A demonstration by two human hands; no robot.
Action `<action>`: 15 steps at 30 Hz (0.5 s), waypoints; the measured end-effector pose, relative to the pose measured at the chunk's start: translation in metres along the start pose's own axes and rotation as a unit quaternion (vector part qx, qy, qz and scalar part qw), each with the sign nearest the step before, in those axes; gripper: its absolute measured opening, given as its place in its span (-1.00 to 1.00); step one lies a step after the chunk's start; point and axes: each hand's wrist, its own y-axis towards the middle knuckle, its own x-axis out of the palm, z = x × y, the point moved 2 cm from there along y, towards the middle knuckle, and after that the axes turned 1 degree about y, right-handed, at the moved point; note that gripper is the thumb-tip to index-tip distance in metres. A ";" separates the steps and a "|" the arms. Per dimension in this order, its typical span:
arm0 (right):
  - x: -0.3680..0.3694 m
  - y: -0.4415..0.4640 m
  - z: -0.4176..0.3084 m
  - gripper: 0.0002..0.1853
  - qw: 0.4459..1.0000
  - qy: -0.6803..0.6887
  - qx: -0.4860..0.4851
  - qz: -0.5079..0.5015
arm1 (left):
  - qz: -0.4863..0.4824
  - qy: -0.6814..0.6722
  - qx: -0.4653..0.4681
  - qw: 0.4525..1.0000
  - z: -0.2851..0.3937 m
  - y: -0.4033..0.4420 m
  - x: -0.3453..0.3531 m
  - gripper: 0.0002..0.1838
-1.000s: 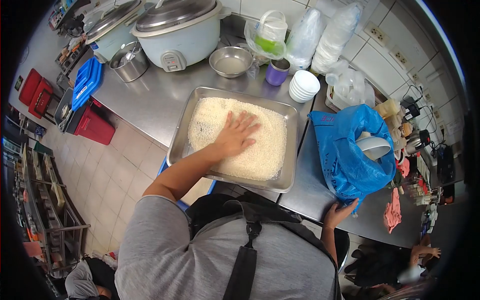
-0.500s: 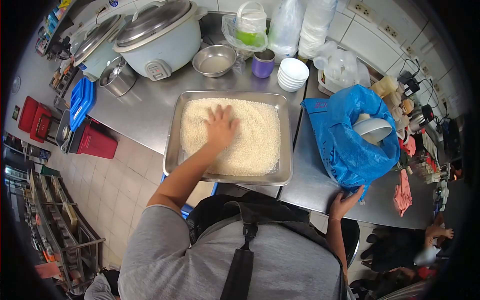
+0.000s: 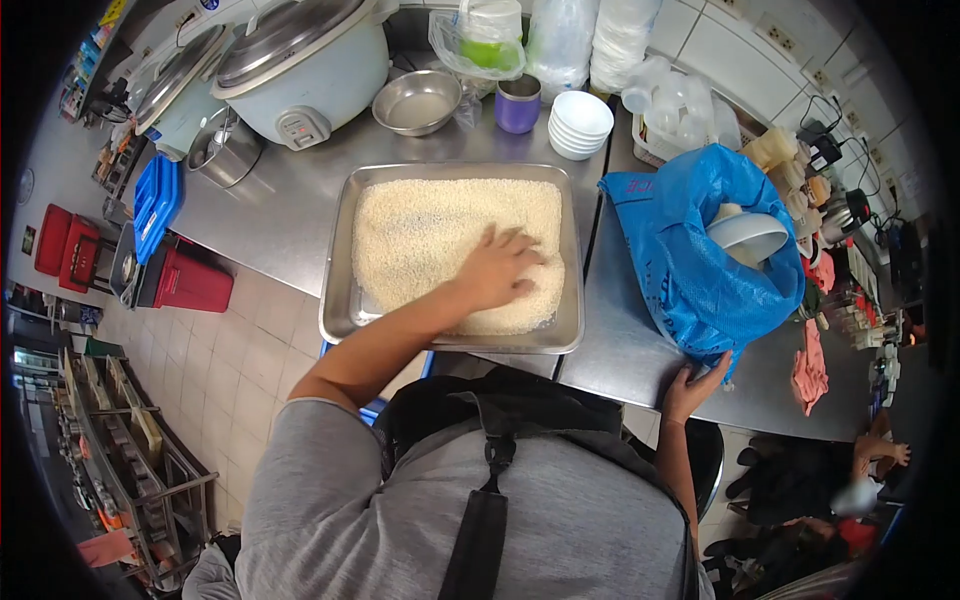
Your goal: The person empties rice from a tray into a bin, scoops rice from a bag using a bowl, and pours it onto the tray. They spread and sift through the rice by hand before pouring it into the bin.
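Note:
My left hand (image 3: 497, 270) lies on a spread of uncooked rice (image 3: 410, 245), its fingers apart and pressed into the grains on the right side. The rice is in a shallow rectangular metal tray (image 3: 338, 270), and thin patches show metal through it at upper left. To the right stands a blue woven bag (image 3: 690, 240), rolled open at the top. Inside its mouth rests a white bowl (image 3: 752, 236) on pale contents. My right hand (image 3: 693, 390) is at the counter's front edge, fingers extended against the bag's lower corner, not wrapped round anything I can see.
Behind the tray are a large rice cooker (image 3: 310, 75), a metal bowl (image 3: 417, 103), a purple cup (image 3: 517, 104) and stacked white bowls (image 3: 580, 125). A pink cloth (image 3: 810, 368) lies right of the bag. Another person's hand (image 3: 885, 450) shows at far right.
My left hand has swept rightward and slightly down across the rice, leaving a thinner patch at upper left and bare metal at lower left. My right hand stays by the bag.

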 end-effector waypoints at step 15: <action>0.001 0.001 0.004 -0.17 1.000 0.013 0.001 -0.004 | -0.092 0.037 -0.293 0.951 -0.049 -0.136 -0.075 -0.28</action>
